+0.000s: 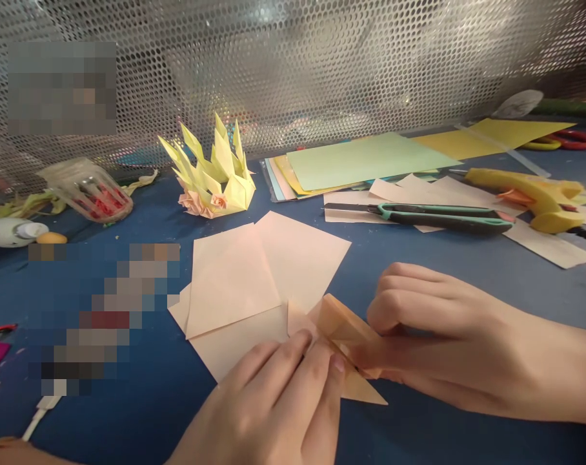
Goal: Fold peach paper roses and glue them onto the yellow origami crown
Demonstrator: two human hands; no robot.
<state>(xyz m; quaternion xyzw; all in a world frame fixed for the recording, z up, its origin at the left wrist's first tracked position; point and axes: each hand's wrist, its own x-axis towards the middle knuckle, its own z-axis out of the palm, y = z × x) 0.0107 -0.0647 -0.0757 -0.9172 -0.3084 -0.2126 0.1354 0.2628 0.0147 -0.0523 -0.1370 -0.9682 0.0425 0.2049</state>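
Both hands are on a partly folded piece of peach origami paper [344,320] low in the middle of the view. My left hand [273,394] presses on its left side, fingers bent and thumb against a crease. My right hand [433,329] pinches the raised flap on the right, its fingertips partly hidden by the paper. A pointed corner sticks out below, between the hands. Just beyond lie several loose peach paper squares [235,278], overlapping and flat on the blue table [142,400]; my left fingers cover their near edge.
A yellow folded-paper crown [237,190] with pink paper roses stands behind the squares. To the right are a utility knife [448,216] with its blade out, a yellow glue gun [530,187] and coloured sheets [370,161]. A clear plastic cup [92,190] tilts at left, before a perforated metal screen [293,71].
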